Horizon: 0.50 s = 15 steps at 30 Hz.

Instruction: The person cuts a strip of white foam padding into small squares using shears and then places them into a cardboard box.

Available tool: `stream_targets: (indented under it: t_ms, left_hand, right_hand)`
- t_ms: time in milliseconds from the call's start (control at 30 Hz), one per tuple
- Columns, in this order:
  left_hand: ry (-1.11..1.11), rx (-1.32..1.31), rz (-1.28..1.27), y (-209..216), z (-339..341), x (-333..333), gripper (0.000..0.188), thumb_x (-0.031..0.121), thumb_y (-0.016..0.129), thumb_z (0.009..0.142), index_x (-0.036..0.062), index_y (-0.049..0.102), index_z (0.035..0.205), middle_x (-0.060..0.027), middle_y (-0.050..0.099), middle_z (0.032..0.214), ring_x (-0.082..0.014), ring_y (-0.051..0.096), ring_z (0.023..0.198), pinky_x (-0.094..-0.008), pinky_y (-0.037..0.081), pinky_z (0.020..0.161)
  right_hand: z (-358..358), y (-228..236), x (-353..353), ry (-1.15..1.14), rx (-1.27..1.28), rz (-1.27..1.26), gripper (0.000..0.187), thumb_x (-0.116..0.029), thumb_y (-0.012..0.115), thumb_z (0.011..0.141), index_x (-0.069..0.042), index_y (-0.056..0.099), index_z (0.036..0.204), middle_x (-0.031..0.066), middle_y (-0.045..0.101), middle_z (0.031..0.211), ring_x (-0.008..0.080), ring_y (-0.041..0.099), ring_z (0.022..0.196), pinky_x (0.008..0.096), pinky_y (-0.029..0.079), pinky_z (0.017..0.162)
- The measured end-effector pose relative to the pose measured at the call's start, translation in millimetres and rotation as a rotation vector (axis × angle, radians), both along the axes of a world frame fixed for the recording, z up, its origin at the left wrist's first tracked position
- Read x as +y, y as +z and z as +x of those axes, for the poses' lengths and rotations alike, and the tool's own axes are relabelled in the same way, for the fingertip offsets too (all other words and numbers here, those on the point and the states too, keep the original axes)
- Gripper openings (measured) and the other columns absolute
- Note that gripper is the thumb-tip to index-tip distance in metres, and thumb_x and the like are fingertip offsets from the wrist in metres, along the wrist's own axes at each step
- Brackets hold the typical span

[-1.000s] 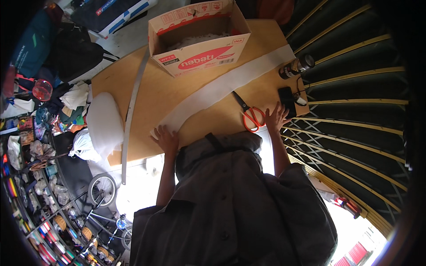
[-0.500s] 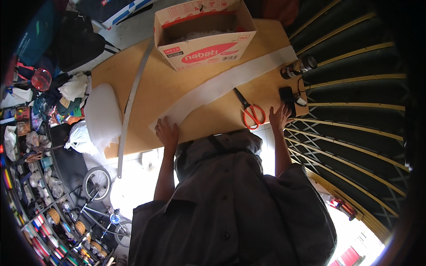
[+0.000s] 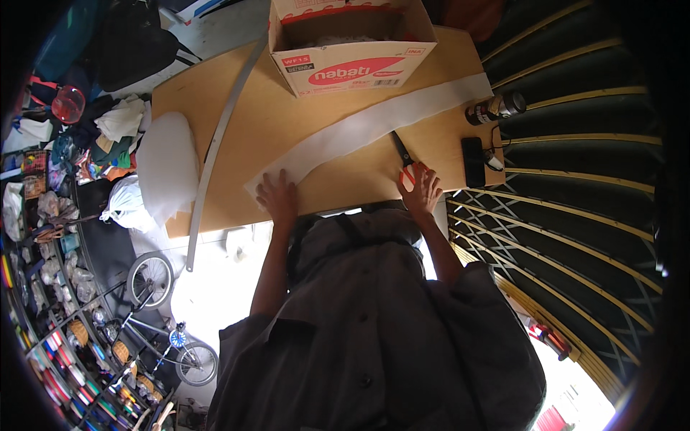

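My left hand (image 3: 277,197) lies with fingers spread on the near left end of a long, white, translucent strip of sheet material (image 3: 359,131). The strip runs diagonally across the wooden table toward the far right. My right hand (image 3: 422,194) is on the orange handles of a pair of scissors (image 3: 404,152), thumb to the left and fingers over the right side, partly covering them. The dark blades rest on the table, pointing away from me, their tip close to the strip's near edge.
An open cardboard box (image 3: 352,66) stands at the table's far side. A dark jar (image 3: 496,108) and a black phone (image 3: 473,161) are at the right edge. A long metal ruler (image 3: 215,144) and a pile of white sheets (image 3: 167,165) lie on the left. A bicycle (image 3: 151,280) is lower left.
My right hand has moved left from beside the phone onto the scissors' handles. My left hand stays on the strip's end. The whole view has shifted slightly.
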<state>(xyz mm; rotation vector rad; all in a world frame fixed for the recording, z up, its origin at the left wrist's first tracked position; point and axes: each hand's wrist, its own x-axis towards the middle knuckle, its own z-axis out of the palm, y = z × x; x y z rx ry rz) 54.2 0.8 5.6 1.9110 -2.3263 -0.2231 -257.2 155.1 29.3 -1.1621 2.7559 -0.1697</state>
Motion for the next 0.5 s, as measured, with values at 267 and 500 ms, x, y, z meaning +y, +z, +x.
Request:
stream_targets:
  t_ms: [267,500]
  left_hand:
    - [0.022,0.063,0.067,-10,1,-7,0.056,0.036,0.065,0.082,0.022,0.049,0.134,-0.0197,0.035,0.144,-0.0467,0.033,0.128,-0.0696,0.027,0.099]
    - [0.038,0.057,0.058,3,9,-6,0.062,0.035,0.065,0.081,0.0195,0.045,0.137,-0.0174,0.034,0.147,-0.0468,0.025,0.136,-0.0754,0.016,0.102]
  right_hand:
    - [-19,-16,10,-0.027,-0.175,0.119,0.084,-0.055,0.068,0.078,-0.018,0.032,0.145,0.0209,0.045,0.132,0.0397,0.046,0.123,0.0555,0.041,0.094]
    - [-36,-36,37,0.149,-0.246,-0.121,0.06,-0.038,0.064,0.087,-0.01,0.039,0.134,0.0236,0.051,0.127,0.0437,0.053,0.113,0.0514,0.047,0.088]
